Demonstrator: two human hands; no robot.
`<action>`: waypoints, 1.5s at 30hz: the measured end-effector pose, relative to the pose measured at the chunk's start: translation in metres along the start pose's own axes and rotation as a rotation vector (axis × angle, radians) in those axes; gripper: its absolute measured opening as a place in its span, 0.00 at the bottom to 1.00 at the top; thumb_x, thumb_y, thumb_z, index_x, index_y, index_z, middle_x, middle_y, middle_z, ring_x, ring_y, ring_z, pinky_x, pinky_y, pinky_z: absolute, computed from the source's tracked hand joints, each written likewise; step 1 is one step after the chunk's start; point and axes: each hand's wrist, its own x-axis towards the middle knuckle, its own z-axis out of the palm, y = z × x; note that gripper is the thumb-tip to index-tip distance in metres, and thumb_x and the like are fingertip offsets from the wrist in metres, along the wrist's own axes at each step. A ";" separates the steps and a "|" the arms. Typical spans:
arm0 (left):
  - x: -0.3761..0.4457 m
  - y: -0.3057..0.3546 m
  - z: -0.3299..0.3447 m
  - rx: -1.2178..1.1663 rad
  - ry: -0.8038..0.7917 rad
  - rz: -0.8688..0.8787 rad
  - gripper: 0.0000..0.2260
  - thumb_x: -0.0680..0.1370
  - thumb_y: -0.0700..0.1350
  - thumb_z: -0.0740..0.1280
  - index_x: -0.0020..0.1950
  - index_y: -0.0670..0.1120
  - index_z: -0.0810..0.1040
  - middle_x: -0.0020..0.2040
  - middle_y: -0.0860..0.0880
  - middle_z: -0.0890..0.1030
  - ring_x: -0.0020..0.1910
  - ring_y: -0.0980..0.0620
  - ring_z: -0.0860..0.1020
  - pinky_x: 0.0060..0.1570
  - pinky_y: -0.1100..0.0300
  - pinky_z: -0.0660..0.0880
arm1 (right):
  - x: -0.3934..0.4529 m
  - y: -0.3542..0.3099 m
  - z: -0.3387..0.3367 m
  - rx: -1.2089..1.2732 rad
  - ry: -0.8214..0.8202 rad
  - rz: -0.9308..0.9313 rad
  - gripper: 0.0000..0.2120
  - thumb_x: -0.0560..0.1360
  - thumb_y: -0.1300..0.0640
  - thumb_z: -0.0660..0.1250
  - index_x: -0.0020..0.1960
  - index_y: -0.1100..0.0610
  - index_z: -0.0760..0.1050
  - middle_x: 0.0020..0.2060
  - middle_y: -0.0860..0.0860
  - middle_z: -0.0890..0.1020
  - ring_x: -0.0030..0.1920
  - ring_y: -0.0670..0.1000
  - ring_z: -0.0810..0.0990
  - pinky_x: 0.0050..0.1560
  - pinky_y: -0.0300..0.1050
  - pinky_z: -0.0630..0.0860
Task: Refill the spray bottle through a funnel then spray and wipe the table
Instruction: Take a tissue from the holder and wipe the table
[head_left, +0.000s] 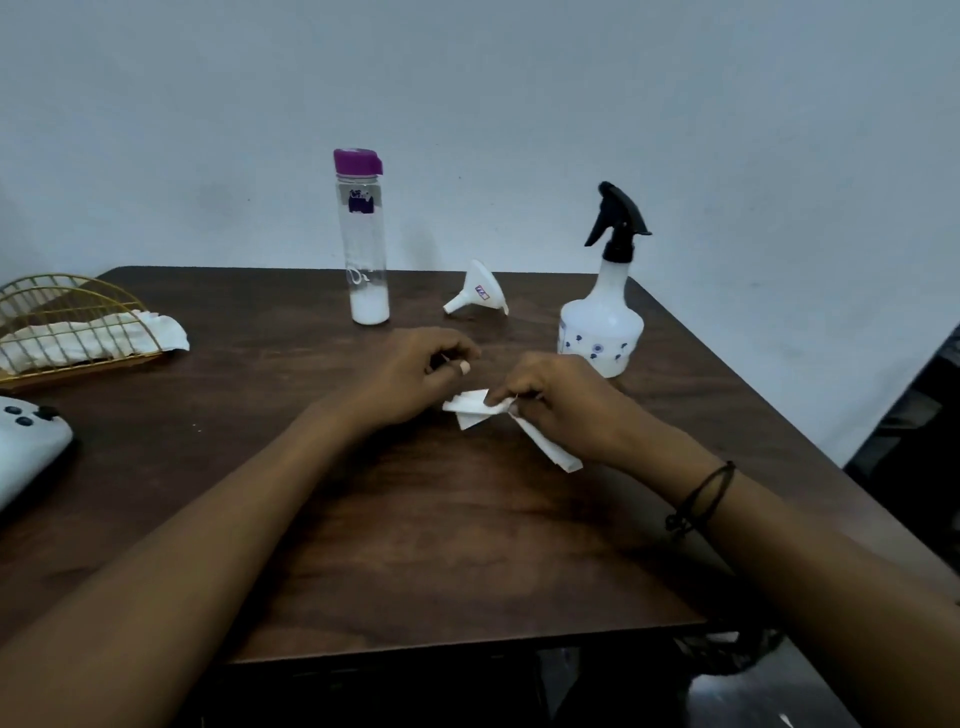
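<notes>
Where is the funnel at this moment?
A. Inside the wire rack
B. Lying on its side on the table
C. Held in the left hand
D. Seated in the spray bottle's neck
B: the funnel lies tipped on the table between the purple-capped bottle and the spray bottle, whose trigger head is still on.

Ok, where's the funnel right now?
The funnel lies on its side toward the table's far edge, between the purple-capped bottle and the spray bottle.

White device (26, 452) cut off by left edge. Wire rack (62, 322) partly cropped too. Right hand (561, 410) covers part of tissue (472, 408). Funnel (480, 296) label illegible.
</notes>
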 end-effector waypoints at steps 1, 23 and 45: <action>0.001 0.005 0.003 0.005 -0.004 0.006 0.09 0.78 0.44 0.67 0.57 0.48 0.82 0.50 0.55 0.82 0.47 0.56 0.80 0.46 0.56 0.79 | -0.010 0.005 -0.005 -0.003 0.031 0.005 0.11 0.73 0.68 0.71 0.52 0.57 0.85 0.49 0.52 0.85 0.50 0.48 0.82 0.49 0.24 0.68; 0.053 0.153 0.140 -0.041 -0.212 0.299 0.06 0.77 0.42 0.69 0.52 0.52 0.81 0.44 0.66 0.78 0.45 0.68 0.78 0.40 0.76 0.72 | -0.217 0.089 -0.090 0.005 0.636 0.438 0.04 0.70 0.65 0.73 0.44 0.58 0.82 0.43 0.48 0.82 0.42 0.42 0.80 0.42 0.29 0.73; 0.107 0.155 0.210 0.099 -0.201 0.370 0.10 0.77 0.59 0.65 0.54 0.59 0.80 0.47 0.57 0.81 0.37 0.58 0.79 0.37 0.54 0.78 | -0.322 0.317 0.073 0.484 0.977 1.252 0.04 0.71 0.62 0.70 0.40 0.55 0.77 0.38 0.49 0.82 0.41 0.50 0.80 0.45 0.48 0.78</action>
